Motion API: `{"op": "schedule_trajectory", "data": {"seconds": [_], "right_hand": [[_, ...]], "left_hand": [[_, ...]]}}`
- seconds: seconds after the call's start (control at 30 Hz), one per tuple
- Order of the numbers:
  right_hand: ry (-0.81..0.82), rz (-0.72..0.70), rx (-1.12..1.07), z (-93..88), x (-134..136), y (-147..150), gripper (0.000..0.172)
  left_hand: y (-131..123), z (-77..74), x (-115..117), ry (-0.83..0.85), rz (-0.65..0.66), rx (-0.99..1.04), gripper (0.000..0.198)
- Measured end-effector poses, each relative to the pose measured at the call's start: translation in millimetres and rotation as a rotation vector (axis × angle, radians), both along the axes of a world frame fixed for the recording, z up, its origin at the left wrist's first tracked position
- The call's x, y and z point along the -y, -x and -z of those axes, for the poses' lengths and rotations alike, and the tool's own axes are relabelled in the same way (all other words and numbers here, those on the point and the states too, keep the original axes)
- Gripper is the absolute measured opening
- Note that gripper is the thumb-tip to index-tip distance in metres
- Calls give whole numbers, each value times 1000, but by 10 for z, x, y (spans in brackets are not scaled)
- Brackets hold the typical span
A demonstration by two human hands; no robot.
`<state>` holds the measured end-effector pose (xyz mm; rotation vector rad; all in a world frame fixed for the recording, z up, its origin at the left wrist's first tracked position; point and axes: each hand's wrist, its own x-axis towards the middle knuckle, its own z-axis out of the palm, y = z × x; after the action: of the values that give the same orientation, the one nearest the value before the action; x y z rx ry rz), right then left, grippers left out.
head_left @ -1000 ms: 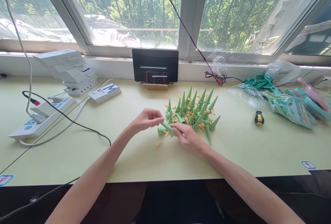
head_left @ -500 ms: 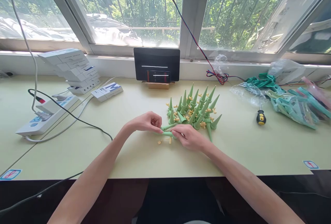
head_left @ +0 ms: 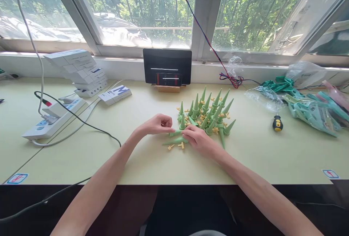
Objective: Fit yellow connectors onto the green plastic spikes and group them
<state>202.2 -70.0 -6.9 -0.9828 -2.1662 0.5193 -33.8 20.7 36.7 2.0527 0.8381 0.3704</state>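
My left hand [head_left: 159, 124], fingers curled, has its thumb and fingertips at the left end of a pale green plastic piece [head_left: 176, 133]. The right end of that piece is between the fingers of my right hand [head_left: 196, 139], which hide part of it. Just below lies a green cone [head_left: 173, 142], its tip pointing left and its wide end near my right hand. Two small yellow plastic pieces [head_left: 181, 145] rest in front of it. Behind my right hand stands a cluster of green cones [head_left: 195, 107], with small yellow pieces among them.
A screwdriver [head_left: 277, 123] and bagged teal plastic parts [head_left: 313, 114] lie at the right. A tablet [head_left: 167, 61] stands at the back with a phone [head_left: 168, 79] before it. At the left are a power strip [head_left: 43, 129], stacked white boxes [head_left: 79, 69] and cables.
My hands have moved slightly up, from the lower green piece to the one behind it. The lower cone now lies on the table, apart from my left fingers. The view has shifted a little.
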Motion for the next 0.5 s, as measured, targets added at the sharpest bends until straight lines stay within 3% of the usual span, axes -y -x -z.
{"op": "schedule_trajectory", "data": {"seconds": [0.27, 0.5], "right_hand": [[-246, 111, -160, 0, 31, 45, 17], [-481, -81, 328, -46, 167, 296, 22]], "left_hand": [[-21, 147, -80, -245, -315, 113, 37], [11, 339, -193, -501, -396, -25, 27]]}}
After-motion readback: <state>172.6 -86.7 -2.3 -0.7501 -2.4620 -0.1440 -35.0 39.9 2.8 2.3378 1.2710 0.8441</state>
